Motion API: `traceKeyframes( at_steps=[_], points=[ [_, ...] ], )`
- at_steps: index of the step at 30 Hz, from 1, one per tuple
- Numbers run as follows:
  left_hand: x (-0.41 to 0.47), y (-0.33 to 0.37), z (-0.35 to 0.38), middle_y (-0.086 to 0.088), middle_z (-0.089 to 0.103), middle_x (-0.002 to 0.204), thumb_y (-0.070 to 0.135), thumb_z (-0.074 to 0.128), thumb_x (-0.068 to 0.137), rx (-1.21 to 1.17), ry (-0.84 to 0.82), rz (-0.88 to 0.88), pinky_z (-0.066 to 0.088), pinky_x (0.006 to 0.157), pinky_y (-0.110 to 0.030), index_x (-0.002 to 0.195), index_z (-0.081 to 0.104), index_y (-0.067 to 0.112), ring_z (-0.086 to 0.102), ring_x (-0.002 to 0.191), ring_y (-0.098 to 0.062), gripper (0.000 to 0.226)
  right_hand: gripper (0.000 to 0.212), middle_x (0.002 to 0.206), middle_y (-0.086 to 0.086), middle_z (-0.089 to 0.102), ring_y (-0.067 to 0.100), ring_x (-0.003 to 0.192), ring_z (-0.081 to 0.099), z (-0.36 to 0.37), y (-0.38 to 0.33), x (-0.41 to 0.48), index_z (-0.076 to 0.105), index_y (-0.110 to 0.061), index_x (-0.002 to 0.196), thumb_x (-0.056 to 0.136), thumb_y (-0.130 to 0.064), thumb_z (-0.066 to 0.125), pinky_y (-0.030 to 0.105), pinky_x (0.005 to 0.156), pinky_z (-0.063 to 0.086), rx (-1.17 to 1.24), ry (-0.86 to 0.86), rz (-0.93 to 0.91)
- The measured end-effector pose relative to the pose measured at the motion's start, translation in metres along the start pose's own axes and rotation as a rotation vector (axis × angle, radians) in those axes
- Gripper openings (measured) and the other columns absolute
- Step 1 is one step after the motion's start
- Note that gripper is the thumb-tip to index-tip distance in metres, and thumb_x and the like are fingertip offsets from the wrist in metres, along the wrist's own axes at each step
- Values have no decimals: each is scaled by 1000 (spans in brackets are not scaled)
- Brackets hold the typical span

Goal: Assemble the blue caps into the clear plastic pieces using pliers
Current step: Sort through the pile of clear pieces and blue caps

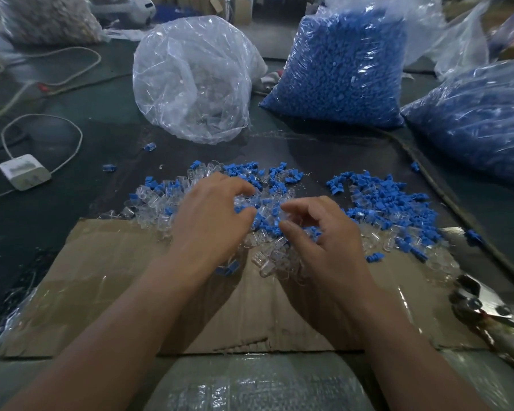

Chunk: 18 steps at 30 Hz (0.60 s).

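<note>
A loose heap of blue caps mixed with clear plastic pieces spreads across the dark table and the far edge of a cardboard sheet. My left hand rests on the heap with its fingers curled down into the pieces. Just to its right, my right hand has thumb and forefinger bent over the heap, fingertips apart. Whether either hand holds a piece is hidden by the fingers. The pliers lie untouched on the cardboard at the right edge.
A nearly empty clear bag stands behind the heap. Two bags packed with blue caps stand at the back right. A white power adapter with its cable lies at the left. A dark cord runs along the right.
</note>
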State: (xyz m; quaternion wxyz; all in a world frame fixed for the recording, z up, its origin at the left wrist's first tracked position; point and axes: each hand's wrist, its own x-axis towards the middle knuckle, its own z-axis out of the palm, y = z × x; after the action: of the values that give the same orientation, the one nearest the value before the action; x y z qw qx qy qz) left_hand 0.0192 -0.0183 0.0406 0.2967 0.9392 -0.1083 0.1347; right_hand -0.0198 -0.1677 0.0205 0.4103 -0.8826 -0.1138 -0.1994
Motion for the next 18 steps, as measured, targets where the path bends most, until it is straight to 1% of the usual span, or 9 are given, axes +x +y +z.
traceKeyframes(
  at_steps=[3, 5, 7, 8, 10, 13, 15, 16, 18],
  points=[
    [-2, -4, 2, 2, 60, 112, 22, 63, 85, 14, 43, -9, 38, 88, -25, 111, 64, 21, 52, 99, -9, 26, 20, 84, -23, 45, -6, 80, 48, 0, 0, 0, 64, -13, 103, 84, -16, 64, 4, 76, 38, -11, 16, -12],
    [-8, -3, -1, 8, 65, 95, 24, 66, 82, -155, 51, -40, 42, 75, -17, 101, 67, 22, 57, 82, -4, 19, 20, 83, -23, 45, -7, 78, 48, 0, -1, 0, 65, -12, 103, 83, -16, 65, 4, 74, 38, 6, 30, -16],
    [-16, 3, -7, 13, 66, 77, 37, 69, 73, -452, -103, -85, 48, 59, -11, 88, 66, 30, 62, 70, -1, 16, 18, 82, -22, 48, -5, 76, 51, 1, -3, -1, 67, -12, 100, 82, -16, 66, 8, 72, 43, 21, 43, -38],
    [-21, 6, -9, 11, 68, 74, 42, 68, 66, -580, -196, -112, 50, 57, -11, 83, 65, 33, 64, 68, -1, 20, 17, 81, -19, 50, -2, 75, 53, 2, -5, -2, 68, -12, 98, 82, -17, 66, 12, 69, 46, 14, 45, -66],
    [-27, 9, -7, 11, 71, 76, 38, 68, 58, -736, -286, -158, 52, 60, -13, 80, 66, 31, 66, 68, -3, 23, 16, 81, -16, 54, 3, 76, 57, 5, -8, -4, 64, -17, 96, 81, -14, 65, 14, 68, 49, 53, 17, -103],
    [-29, 4, -2, 3, 72, 70, 24, 69, 55, -886, -237, -256, 51, 57, -13, 72, 68, 22, 67, 64, -7, 18, 31, 86, -23, 53, -6, 87, 56, 7, -12, -7, 51, -28, 97, 78, -10, 67, 5, 75, 44, 196, -118, -80],
    [-30, -4, -1, -3, 71, 69, 18, 69, 55, -1015, -220, -360, 50, 54, -14, 69, 69, 16, 67, 61, -10, 14, 35, 88, -24, 53, -9, 89, 55, 6, -10, -6, 49, -28, 99, 77, -11, 71, 5, 78, 43, 181, -184, -96],
    [-29, -8, -1, -6, 71, 71, 15, 69, 57, -1093, -220, -416, 51, 55, -15, 69, 70, 14, 67, 63, -12, 12, 34, 87, -24, 52, -10, 89, 54, 4, -8, -5, 49, -28, 98, 77, -12, 70, 5, 78, 42, 147, -167, -98],
    [-26, -16, -4, -7, 72, 74, 9, 66, 61, -1231, -219, -477, 52, 57, -16, 68, 73, 15, 68, 66, -14, 12, 28, 84, -23, 53, -11, 85, 54, -2, -2, -2, 51, -30, 93, 80, -12, 67, 5, 77, 43, 104, -24, -29]
  ],
)
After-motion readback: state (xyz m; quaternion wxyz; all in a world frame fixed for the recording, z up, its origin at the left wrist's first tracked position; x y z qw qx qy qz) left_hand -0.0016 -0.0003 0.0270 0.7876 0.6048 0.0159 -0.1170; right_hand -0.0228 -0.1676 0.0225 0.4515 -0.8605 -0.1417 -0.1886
